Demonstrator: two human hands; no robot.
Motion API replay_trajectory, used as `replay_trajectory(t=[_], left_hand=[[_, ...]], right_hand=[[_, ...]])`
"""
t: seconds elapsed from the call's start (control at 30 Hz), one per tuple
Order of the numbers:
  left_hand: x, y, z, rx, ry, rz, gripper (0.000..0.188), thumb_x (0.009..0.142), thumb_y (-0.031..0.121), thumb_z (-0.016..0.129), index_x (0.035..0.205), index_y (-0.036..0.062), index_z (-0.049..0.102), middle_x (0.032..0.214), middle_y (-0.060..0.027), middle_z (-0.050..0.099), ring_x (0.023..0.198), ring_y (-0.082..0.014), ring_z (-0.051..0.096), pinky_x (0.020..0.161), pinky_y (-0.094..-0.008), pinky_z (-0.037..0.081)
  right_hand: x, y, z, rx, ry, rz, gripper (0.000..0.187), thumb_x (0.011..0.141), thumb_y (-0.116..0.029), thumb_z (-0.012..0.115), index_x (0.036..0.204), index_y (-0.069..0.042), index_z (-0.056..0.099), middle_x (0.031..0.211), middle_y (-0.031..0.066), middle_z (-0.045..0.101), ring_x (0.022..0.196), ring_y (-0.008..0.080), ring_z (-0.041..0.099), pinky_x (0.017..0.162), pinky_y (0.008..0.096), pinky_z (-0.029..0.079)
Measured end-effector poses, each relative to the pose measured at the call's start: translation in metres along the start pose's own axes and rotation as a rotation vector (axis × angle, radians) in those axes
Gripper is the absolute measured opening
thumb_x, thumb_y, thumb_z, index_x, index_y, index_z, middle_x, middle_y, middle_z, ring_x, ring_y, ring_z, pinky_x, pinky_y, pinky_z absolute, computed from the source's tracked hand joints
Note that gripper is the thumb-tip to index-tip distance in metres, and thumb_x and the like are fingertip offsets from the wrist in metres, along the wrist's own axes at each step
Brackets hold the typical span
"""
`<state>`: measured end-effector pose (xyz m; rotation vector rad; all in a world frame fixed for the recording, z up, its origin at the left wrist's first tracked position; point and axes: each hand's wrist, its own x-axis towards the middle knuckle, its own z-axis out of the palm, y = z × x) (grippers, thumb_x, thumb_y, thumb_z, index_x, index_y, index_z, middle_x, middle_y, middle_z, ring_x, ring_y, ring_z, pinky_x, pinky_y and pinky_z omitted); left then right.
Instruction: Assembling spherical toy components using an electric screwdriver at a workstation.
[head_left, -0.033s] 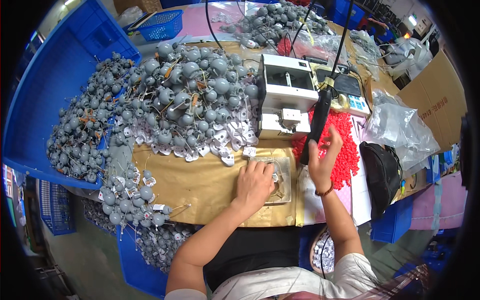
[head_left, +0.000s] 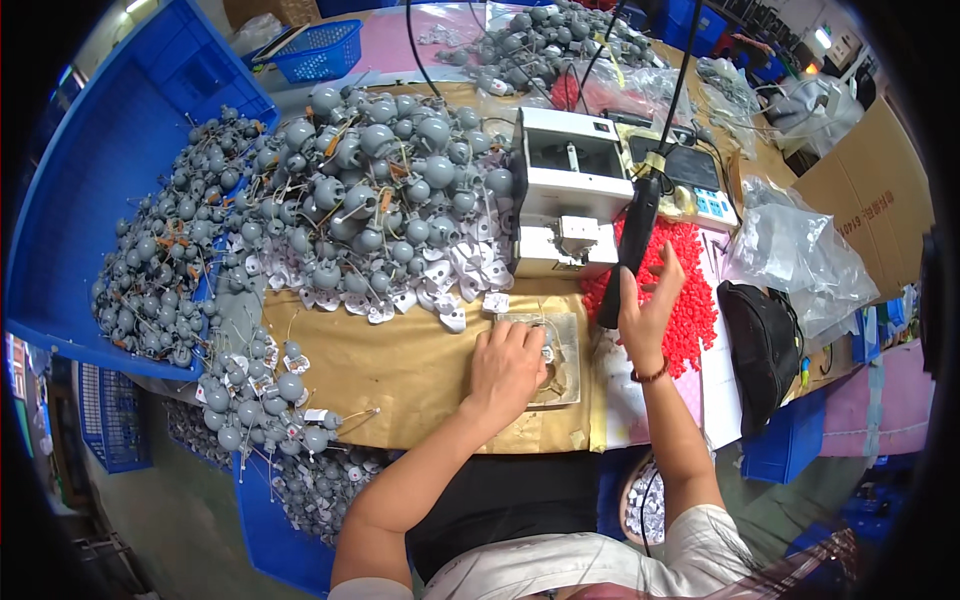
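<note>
My left hand [head_left: 505, 368] rests on a clear, flat block-like fixture [head_left: 568, 390] on the brown-covered table. Its fingers are bent down over a small part near the middle of the block, mostly hidden beneath them. To the right, my right hand [head_left: 648, 315] is raised with thumb and fingers apart, holding nothing. Its thumb is close to a black hanging power screwdriver [head_left: 637, 235]; whether they touch I cannot tell. Under and behind that hand spreads a heap of small red parts [head_left: 690, 290].
A white machine [head_left: 568, 190] stands behind the fixture. Grey round parts with wires [head_left: 370, 190] are piled at the left, with white flat pieces [head_left: 440, 285] along the front. A big blue bin [head_left: 60, 250], a black pouch [head_left: 762, 350] and a cardboard box [head_left: 865, 200] flank the area.
</note>
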<state>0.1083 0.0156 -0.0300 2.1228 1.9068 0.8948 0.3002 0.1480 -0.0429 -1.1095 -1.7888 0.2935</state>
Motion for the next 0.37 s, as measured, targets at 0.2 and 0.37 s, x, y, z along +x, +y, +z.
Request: replay_trajectory(t=[0.2, 0.37], left_hand=[[0.003, 0.003, 0.001, -0.044, 0.024, 0.010, 0.033, 0.078, 0.012, 0.075, 0.109, 0.0083, 0.064, 0.098, -0.0058, 0.060, 0.098, -0.0268, 0.056, 0.083, -0.0409, 0.043], [0.002, 0.001, 0.002, -0.081, -0.021, -0.042, 0.033, 0.079, 0.012, 0.074, 0.111, 0.0095, 0.065, 0.102, -0.0066, 0.063, 0.099, -0.0278, 0.057, 0.085, -0.0418, 0.043]], right_hand=[[0.026, 0.021, 0.005, 0.401, -0.072, 0.372, 0.042, 0.094, -0.010, 0.072, 0.130, 0.000, 0.053, 0.104, 0.0029, 0.064, 0.090, 0.0103, 0.060, 0.081, 0.0249, 0.050], [0.047, -0.040, -0.011, 0.637, 0.233, 0.014, 0.042, 0.091, 0.007, 0.067, 0.126, -0.005, 0.048, 0.102, 0.0070, 0.063, 0.086, 0.0111, 0.061, 0.075, 0.0263, 0.054]])
